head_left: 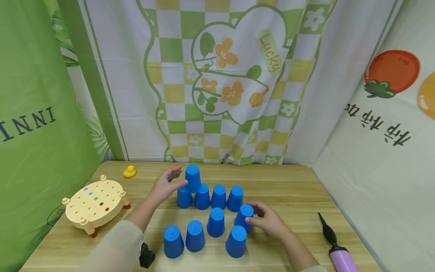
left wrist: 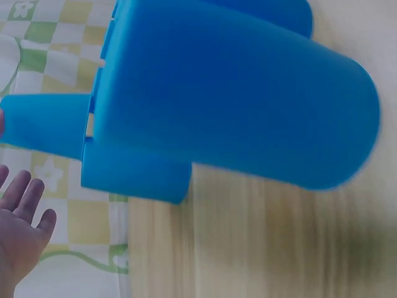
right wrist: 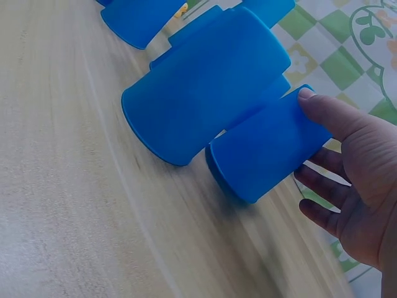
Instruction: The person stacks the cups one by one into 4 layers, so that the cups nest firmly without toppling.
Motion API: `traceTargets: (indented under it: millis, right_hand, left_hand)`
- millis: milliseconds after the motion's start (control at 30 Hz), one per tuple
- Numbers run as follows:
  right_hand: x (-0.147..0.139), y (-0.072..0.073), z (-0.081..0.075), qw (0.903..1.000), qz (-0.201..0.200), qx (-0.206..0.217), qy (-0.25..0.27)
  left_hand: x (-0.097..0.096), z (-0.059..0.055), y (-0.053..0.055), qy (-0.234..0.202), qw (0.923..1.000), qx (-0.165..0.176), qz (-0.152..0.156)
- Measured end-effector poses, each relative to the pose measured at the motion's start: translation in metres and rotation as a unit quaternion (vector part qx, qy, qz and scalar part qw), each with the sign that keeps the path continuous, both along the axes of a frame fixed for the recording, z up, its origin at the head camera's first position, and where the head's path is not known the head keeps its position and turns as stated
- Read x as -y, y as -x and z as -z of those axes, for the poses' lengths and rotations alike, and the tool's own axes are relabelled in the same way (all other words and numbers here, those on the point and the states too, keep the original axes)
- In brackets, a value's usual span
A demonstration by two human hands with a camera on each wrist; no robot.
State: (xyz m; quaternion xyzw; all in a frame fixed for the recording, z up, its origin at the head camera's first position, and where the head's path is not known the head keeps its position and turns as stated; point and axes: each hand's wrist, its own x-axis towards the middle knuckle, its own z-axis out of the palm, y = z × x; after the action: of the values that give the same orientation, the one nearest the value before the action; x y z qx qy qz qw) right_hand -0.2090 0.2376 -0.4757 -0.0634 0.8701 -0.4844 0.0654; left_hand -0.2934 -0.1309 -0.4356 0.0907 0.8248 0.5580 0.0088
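Observation:
An upside-down blue cup [head_left: 193, 179] stands on top of two others at the left end of a back row of blue cups [head_left: 218, 197]. My left hand [head_left: 166, 185] is just left of that top cup, its thumb at the cup's side and its other fingers spread away. Between thumb and fingers, my right hand [head_left: 270, 223] holds another upside-down blue cup [head_left: 244, 216] by its sides. In the right wrist view this held cup [right wrist: 267, 149] tilts a little, with a shadow under its rim. Several more upside-down cups [head_left: 195, 236] stand in front.
A cream round pegboard-like stand [head_left: 95, 202] with short legs sits at the left, a yellow toy duck [head_left: 130, 172] behind it. Near the front edge lies a small black object [head_left: 147, 256]. A purple and black hand pump [head_left: 340, 253] is at the right. Curtains [head_left: 210, 143] hang behind the table.

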Motion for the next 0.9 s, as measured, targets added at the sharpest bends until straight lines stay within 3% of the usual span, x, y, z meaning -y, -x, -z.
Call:
traceTargets:
  millis: [433,667,900]
  right_hand:
    - [-0.001,0.006,-0.012,0.9998,0.021,-0.006,-0.005]
    - [-0.001,0.007,-0.027,0.9995,0.009,-0.030,-0.004]
    - [0.003,0.010,-0.042,0.9991,0.009,-0.041,-0.012]
  left_hand:
    - [0.022,0.006,-0.031,0.003,0.9997,-0.005,0.023]
    - [0.037,0.020,-0.053,0.030,0.9974,0.020,0.063]
    - [0.047,0.036,-0.075,0.017,0.9952,0.023,0.094]
